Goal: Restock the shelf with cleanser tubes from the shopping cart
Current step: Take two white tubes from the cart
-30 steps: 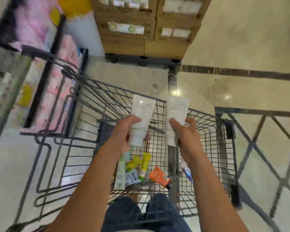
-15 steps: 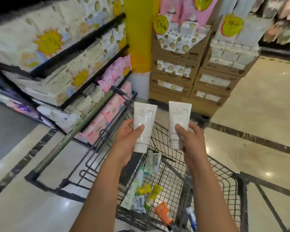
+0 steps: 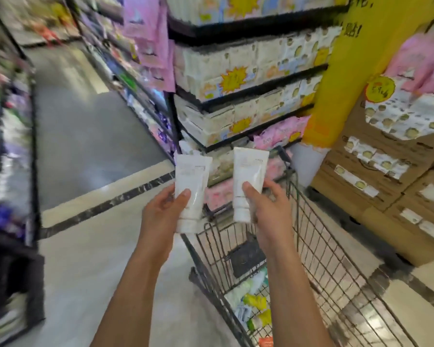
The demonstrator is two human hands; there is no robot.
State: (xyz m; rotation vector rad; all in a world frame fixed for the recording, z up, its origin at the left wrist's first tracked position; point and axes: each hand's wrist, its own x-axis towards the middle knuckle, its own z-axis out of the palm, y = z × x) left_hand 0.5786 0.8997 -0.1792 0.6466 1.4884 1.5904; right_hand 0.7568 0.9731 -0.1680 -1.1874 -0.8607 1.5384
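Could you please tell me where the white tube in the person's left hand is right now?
In the head view, the left hand holds the white tube upright, left of the shopping cart, beside the right hand's tube.

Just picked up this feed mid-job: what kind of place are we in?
Most likely a supermarket aisle: stocked shelves of packaged goods with yellow price bursts, a wire shopping cart, and stacked cardboard cartons on the floor.

Shelf [image 3: 248, 96] beyond cart [image 3: 323, 259] — boxes [image 3: 386, 176] right.
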